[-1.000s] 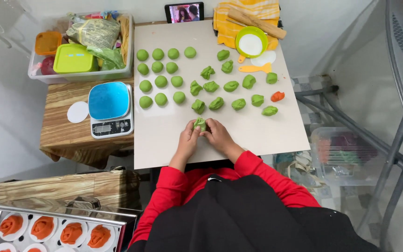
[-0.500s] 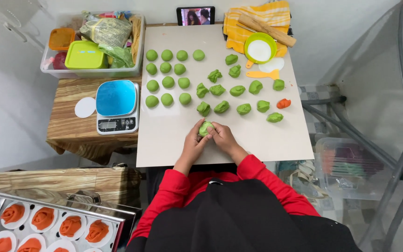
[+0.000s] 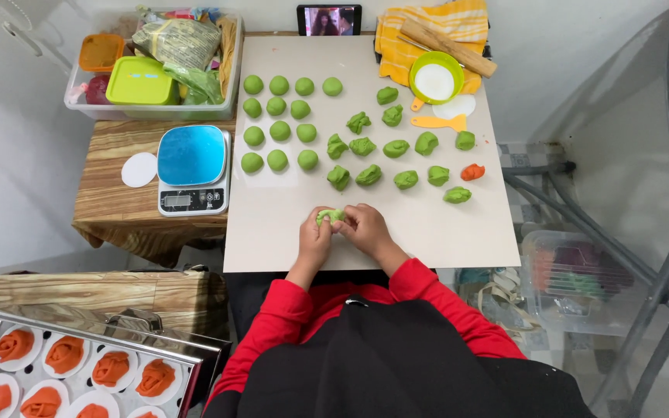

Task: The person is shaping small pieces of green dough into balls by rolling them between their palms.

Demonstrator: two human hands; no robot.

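Both hands meet over the white board point(image 3: 443, 232), near the middle of its near edge. Green dough piece point(image 3: 330, 216) sits between them, pinched from both sides: left hand point(image 3: 315, 236) grips it from the left and below, right hand point(image 3: 364, 227) closes on it from the right, fingers curled over the top. Only a small strip of dough shows between the fingertips; the rest is hidden by the fingers. Can't tell if it touches the board or is lifted just off it. Further up the board, toward the far left corner, smooth green balls point(image 3: 277, 131) in tidy rows. To the right of those, folded green pieces point(image 3: 396, 148) in looser rows, with one orange piece point(image 3: 471, 172) near the right edge. Far right corner: green bowl point(image 3: 436, 77) with white contents, rolling pin point(image 3: 448, 46) on a yellow cloth point(image 3: 466, 19), orange scraper point(image 3: 438, 121). Phone point(image 3: 329, 20) propped at the far edge. Off the board's left edge, a kitchen scale point(image 3: 192, 169) with blue top on a wooden table point(image 3: 106, 209), clear bin point(image 3: 75, 97) of supplies behind it. Tray point(image 3: 195, 364) of orange shaped pieces at lower left.
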